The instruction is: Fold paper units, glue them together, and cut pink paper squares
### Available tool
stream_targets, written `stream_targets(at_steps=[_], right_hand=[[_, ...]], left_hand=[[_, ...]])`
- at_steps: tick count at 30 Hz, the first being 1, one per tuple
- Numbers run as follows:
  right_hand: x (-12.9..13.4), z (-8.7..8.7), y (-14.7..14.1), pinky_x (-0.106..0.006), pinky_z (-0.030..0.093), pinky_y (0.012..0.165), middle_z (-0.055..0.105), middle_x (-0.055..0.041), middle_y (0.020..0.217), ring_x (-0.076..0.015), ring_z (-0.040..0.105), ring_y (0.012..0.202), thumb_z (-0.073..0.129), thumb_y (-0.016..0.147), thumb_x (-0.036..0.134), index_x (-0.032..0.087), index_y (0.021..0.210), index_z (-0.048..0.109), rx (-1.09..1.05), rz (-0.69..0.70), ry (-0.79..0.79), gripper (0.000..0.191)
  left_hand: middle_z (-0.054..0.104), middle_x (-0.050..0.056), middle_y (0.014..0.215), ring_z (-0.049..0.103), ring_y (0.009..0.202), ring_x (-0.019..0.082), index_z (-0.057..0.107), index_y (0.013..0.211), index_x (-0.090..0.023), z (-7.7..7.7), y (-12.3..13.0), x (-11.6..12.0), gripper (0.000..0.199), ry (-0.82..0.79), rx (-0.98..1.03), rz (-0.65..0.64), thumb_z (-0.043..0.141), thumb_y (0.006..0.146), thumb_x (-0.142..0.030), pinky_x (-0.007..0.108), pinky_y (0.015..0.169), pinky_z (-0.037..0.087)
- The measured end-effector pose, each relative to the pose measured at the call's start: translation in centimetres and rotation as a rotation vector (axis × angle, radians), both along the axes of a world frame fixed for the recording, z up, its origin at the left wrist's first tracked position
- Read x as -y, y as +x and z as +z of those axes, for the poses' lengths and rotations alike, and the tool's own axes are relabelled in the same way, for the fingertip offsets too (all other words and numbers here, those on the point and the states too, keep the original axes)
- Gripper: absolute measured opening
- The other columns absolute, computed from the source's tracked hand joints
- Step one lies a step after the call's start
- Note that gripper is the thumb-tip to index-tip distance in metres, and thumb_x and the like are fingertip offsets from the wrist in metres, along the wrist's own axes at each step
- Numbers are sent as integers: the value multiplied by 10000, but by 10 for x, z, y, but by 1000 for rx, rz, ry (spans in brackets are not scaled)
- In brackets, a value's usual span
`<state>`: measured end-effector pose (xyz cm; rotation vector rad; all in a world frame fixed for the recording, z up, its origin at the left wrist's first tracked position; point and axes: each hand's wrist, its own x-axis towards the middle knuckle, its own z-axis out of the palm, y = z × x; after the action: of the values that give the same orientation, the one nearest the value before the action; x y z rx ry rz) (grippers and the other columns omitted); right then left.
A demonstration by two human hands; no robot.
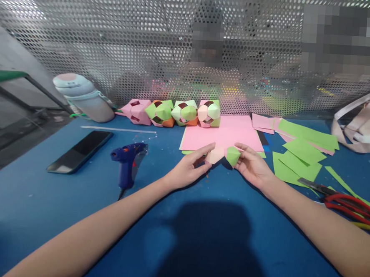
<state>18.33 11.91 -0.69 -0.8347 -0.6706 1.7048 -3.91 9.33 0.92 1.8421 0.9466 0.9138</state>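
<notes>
Between my two hands is a small folded paper piece, its left part pale pink and its right part green. My left hand pinches the pink end between thumb and fingers. At the green end, my right hand has its fingers closed on the edge. The piece is held just above the blue table, in front of a stack of pink paper sheets. Behind, several folded paper balls in pink, green and orange stand in a row.
A blue glue gun, a phone, a clear glue stick and a bottle are at left. Green paper pieces and red-handled scissors lie right, near a pale bag. A perforated metal panel closes the back.
</notes>
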Motion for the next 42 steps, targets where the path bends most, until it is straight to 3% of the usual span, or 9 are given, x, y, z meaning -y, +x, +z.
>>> stream_targets(at_steps=[4,12,17,19,23,27,30,36,42], right_hand=[[-1,2,0,-291,511,552,667,-30,803,-152,611,663,616,686,100,182,915,615,49,27,-25,243],[7,15,-2,-302,543,726,645,-40,960,-143,593,818,651,702,162,189,951,643,148,103,60,251],[9,9,0,-349,529,795,615,-36,1079,-150,617,856,762,681,223,238,1102,597,338,208,239,452],[9,5,2,-378,520,806,621,-33,1059,-152,627,831,755,712,255,255,1176,567,402,233,296,501],[9,4,2,-372,503,790,637,-14,962,-131,614,759,735,748,266,255,1199,569,397,258,342,481],[8,8,2,-342,500,751,647,-9,905,-121,595,737,751,719,246,236,1104,636,332,223,265,402],[5,8,3,-330,506,762,656,-16,951,-121,607,766,771,692,228,231,1051,669,287,158,204,374],[10,7,-1,-342,514,760,664,-11,911,-123,621,723,769,711,241,234,1078,654,206,127,205,385],[24,6,-9,-349,506,748,649,-2,881,-130,616,717,740,754,272,238,1119,627,301,190,335,384]], left_hand=[[500,146,1387,664,829,154,422,1413,-184,-5,1,-2,558,64,8,25,574,882,-263,304,697,609],[536,120,1346,558,1169,219,499,1334,-183,-11,-1,-9,503,248,-70,89,622,849,-234,390,994,501],[548,128,1278,647,827,136,461,1344,-177,-11,0,-8,537,120,-42,52,626,835,-225,310,753,585],[524,124,1291,642,763,110,481,1318,-183,-11,0,-7,514,124,-33,29,632,828,-215,298,735,580],[526,109,1273,645,790,114,522,1275,-188,-8,-1,-7,473,126,-19,26,646,821,-235,310,788,564],[538,104,1255,641,760,125,537,1268,-193,-3,-1,-7,496,-4,54,38,673,801,-293,312,721,572],[613,75,1094,625,732,130,544,1260,-172,-1,-2,-9,521,-93,88,95,695,778,-303,290,685,555],[621,12,819,606,755,149,551,1290,-181,-3,-5,-15,504,-72,126,270,636,838,-389,305,786,502],[645,51,946,596,794,148,563,1291,-165,-1,-3,-12,496,-57,22,310,577,866,-420,311,806,504]])
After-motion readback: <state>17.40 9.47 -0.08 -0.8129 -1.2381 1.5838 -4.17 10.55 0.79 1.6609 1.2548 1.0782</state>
